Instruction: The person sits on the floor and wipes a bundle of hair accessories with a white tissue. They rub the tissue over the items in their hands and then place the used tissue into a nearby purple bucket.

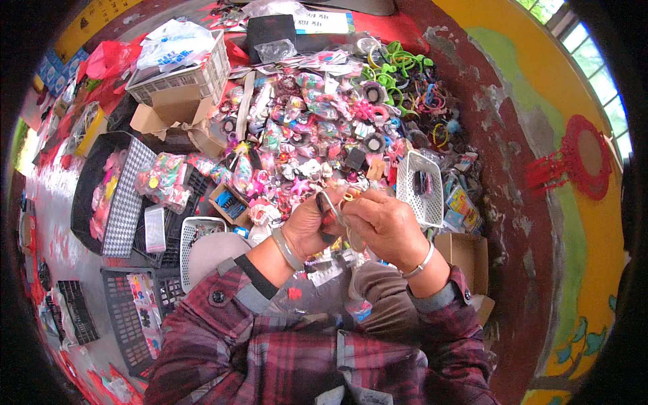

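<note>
In front of my lap both hands are raised close together over a heap of small hair accessories [324, 148]. My left hand [307, 228] is closed around a thin whitish band [330, 204], with a small dark piece beside it near the fingertips. Almost touching it, my right hand [386, 224] is closed in a pinch. A small yellowish loop [349, 196] shows at the right fingertips, but its kind is hard to make out. Something pale hangs below the fingers, partly hidden by the right hand.
A white perforated basket [439, 199] stands right of the heap, near green headbands [405, 62]. Left are an opened cardboard box [158, 121], a grey crate [214, 73], a houndstooth-patterned bin [125, 202] and another white basket [187, 246]. A painted wall [540, 148] bounds the right side.
</note>
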Demonstrator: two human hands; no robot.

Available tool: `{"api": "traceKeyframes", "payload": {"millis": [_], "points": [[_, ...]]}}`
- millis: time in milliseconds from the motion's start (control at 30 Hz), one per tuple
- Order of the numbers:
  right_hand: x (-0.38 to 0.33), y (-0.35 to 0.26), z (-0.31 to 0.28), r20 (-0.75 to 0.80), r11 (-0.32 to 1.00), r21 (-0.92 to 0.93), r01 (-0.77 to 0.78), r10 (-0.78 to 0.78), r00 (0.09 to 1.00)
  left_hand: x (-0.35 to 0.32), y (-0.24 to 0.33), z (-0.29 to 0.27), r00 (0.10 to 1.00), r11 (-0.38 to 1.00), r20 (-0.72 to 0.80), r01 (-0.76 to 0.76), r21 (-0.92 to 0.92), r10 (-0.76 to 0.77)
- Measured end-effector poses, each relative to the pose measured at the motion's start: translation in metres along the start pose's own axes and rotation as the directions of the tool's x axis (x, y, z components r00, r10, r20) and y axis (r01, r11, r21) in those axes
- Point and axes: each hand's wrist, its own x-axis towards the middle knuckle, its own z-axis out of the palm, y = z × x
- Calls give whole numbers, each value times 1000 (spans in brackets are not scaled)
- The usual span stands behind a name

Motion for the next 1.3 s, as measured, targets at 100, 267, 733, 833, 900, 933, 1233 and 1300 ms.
{"api": "traceKeyframes", "payload": {"millis": [100, 267, 733, 833, 900, 933, 1233, 1300], "points": [[-10, 17, 1, -177, 968, 250, -34, 80, 981, -8, -5, 14, 995, 994, 14, -100, -54, 100], [-31, 34, 11, 161, 291, 827, -481, 698, 698, -14, 5, 8, 933, 919, -41, -359, -163, 357], [-23, 65, 35, -131, 675, 500, -542, 678, 723, 9, -2, 2, 844, 899, -319, -375, 224, 432], [-20, 65, 28, -35, 642, 485, -594, 693, 720, 11, -3, -4, 834, 884, -305, -397, 248, 460], [-20, 66, 22, 117, 463, 659, -593, 716, 689, 9, -1, 9, 825, 879, -305, -434, 198, 476], [-22, 68, 22, 115, 467, 671, -576, 702, 703, 9, -2, 10, 838, 884, -289, -417, 210, 464], [-22, 69, 39, 163, 493, 581, -647, 709, 686, 13, -17, 1, 964, 826, -102, -152, 543, 244], [-23, 69, 37, 191, 494, 575, -652, 694, 694, 14, -16, 3, 980, 865, -82, -119, 487, 181]]}}
